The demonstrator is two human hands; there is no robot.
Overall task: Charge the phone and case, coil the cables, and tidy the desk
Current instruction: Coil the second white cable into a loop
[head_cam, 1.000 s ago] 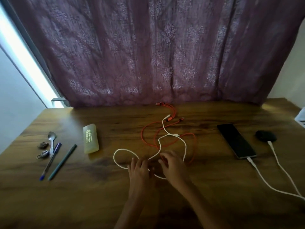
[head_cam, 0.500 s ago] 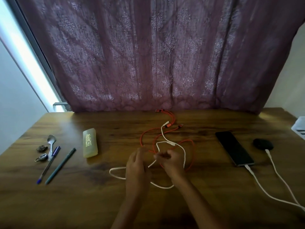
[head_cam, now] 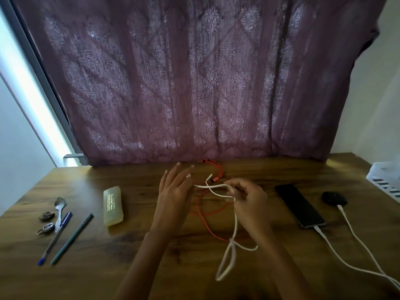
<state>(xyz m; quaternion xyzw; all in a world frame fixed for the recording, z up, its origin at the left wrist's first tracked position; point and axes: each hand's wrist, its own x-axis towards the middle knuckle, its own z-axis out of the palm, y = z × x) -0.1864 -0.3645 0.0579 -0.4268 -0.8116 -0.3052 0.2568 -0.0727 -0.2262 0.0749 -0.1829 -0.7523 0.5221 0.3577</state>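
A loose white cable is lifted off the desk. My right hand pinches it at mid-length, and a loop of it hangs down to the desk in front. My left hand is raised beside it with fingers spread; the cable's other end runs to its fingertips. An orange multi-plug cable lies tangled on the wood under both hands. To the right lies a black phone with a white charging cable plugged in. Beside it a small black case has its own white cable attached.
On the left of the wooden desk lie a yellowish box, two pens, a spoon and two small metal pieces. A white basket sits at the right edge. A purple curtain hangs behind.
Both hands rose from the desk and lifted the white cable. My right hand now holds it up with a loop dangling. The camera tilted upward.
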